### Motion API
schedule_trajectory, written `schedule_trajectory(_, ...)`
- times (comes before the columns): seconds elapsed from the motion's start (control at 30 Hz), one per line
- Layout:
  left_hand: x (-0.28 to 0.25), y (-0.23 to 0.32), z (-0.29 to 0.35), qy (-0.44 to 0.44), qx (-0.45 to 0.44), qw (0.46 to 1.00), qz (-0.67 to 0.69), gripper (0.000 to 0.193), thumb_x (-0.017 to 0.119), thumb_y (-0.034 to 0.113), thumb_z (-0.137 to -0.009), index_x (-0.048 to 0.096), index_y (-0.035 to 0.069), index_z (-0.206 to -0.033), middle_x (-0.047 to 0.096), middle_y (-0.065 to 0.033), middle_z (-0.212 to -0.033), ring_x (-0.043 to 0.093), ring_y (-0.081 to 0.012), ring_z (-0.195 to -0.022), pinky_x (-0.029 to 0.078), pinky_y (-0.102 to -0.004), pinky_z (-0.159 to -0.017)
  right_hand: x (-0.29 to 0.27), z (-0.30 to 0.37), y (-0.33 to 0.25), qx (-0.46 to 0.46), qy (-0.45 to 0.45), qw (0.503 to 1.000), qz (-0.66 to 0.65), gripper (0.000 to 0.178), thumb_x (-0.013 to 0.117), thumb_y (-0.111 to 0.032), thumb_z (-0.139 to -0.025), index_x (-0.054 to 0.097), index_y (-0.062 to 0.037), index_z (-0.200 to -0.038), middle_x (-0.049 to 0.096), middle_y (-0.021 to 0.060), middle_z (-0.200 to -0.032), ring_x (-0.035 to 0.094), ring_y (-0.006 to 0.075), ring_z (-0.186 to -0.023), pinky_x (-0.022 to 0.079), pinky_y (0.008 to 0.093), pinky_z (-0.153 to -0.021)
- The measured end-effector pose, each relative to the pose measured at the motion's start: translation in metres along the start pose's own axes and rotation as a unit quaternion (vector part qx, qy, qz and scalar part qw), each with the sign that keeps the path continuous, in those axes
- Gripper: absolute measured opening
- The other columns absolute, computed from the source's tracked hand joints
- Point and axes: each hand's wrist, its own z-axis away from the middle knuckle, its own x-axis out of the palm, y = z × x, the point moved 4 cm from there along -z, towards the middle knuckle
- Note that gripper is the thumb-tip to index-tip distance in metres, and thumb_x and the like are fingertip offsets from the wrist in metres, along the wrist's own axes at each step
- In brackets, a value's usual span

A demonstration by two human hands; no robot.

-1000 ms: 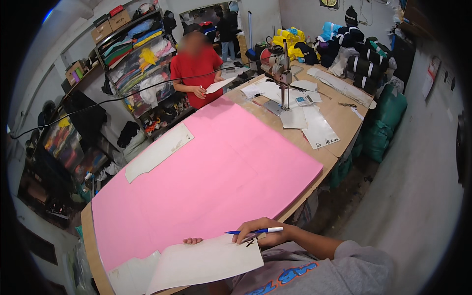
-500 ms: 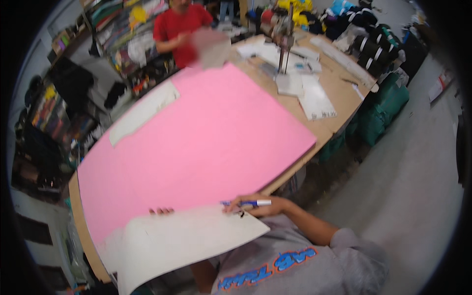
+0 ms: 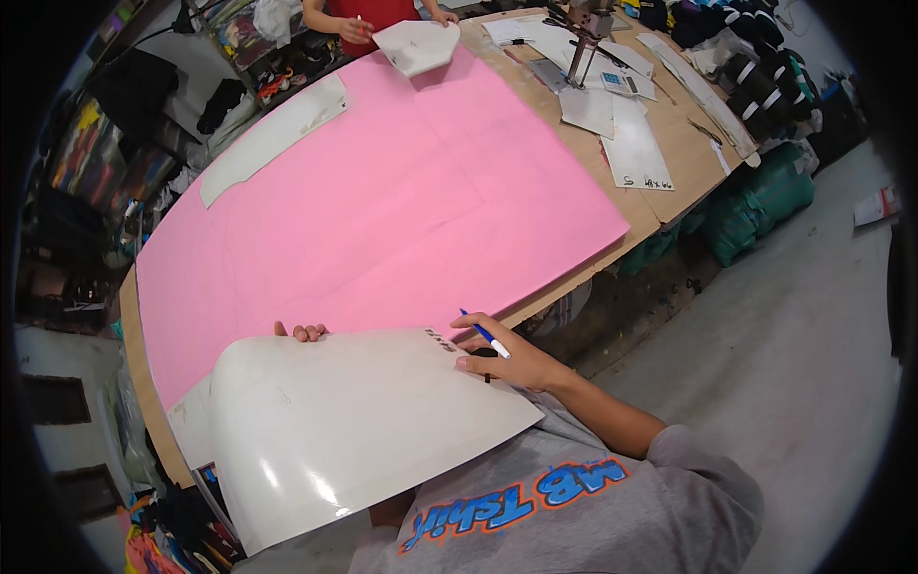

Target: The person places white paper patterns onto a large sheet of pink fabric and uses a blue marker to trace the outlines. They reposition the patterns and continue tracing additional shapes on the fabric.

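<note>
A large, curved white pattern sheet (image 3: 354,430) is held up over the near edge of the pink fabric (image 3: 382,210). The fingers of my left hand (image 3: 302,332) curl over its far edge; the rest of that hand is hidden behind it. My right hand (image 3: 512,359) grips the sheet's right part by the edge, thumb on the near face. Between the fingers of the same hand slants a blue pen (image 3: 486,334) with a white end. Faint drawn outlines show on the fabric. Another white pattern piece (image 3: 196,421) lies partly beneath the sheet at the left.
Across the table (image 3: 660,206), a person in red (image 3: 368,14) holds a small white pattern piece (image 3: 421,48) and a pen. A long white pattern (image 3: 277,139) lies on the fabric's far left. A cutting machine (image 3: 585,43), calculator (image 3: 619,84) and scissors (image 3: 706,131) are at the right.
My pattern sheet has tilted, showing more of its face. The pen has swung from nearly level to a steep slant. The other person's piece has come down to the fabric's far edge.
</note>
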Motion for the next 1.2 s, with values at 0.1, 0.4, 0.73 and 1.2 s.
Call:
schedule_trajectory(0.1, 0.019, -0.004, -0.008, 0.079, -0.056, 0.995, -0.01, 0.057, 0.04, 0.038, -0.123, 0.038, 0.013, -0.173, 0.068, -0.0147, -0.133, 0.067, -0.0311, -0.117, 0.052, -0.0519, -0.116, -0.008, 0.004, -0.008, 0.029, 0.05, 0.998, 0.03, 0.068, 0.083, -0.026, -0.103, 0.05, -0.014, -0.161, 0.067, 0.0138, -0.133, 0.064, 0.0241, -0.127, 0.056, 0.0411, -0.105)
schedule_trajectory(0.4, 0.082, -0.038, 0.092, 0.259, -0.142, 0.945, -0.141, 0.05, 0.047, 0.024, -0.117, 0.044, 0.01, -0.165, 0.064, -0.015, -0.138, 0.065, -0.0312, -0.123, 0.049, -0.0556, -0.123, -0.067, -0.001, 0.001, -0.095, 0.234, 0.96, 0.117, 0.051, 0.077, -0.009, -0.101, 0.06, -0.0161, -0.149, 0.061, 0.005, -0.12, 0.056, 0.0159, -0.108, 0.051, 0.0326, -0.097)
schedule_trajectory(0.73, 0.002, -0.09, 0.104, 0.272, -0.23, 0.916, -0.186, 0.044, 0.052, 0.015, -0.112, 0.051, 0.004, -0.155, 0.066, -0.0153, -0.133, 0.066, -0.0313, -0.122, 0.049, -0.0556, -0.124, -0.121, -0.072, 0.05, -0.256, 0.37, 0.852, 0.268, 0.051, 0.066, 0.013, -0.093, 0.061, -0.0055, -0.14, 0.064, 0.0178, -0.143, 0.059, 0.0385, -0.144, 0.046, 0.0446, -0.119)
schedule_trajectory(1.2, -0.056, -0.156, 0.245, 0.356, -0.347, 0.851, -0.168, 0.028, 0.06, 0.0, -0.099, 0.065, -0.003, -0.126, 0.07, -0.0154, -0.123, 0.066, -0.0307, -0.121, 0.048, -0.0575, -0.126, -0.174, -0.131, 0.107, -0.209, 0.35, 0.837, 0.365, 0.055, 0.06, 0.019, -0.087, 0.062, -0.0067, -0.135, 0.062, 0.0198, -0.144, 0.059, 0.0443, -0.14, 0.048, 0.0504, -0.119)
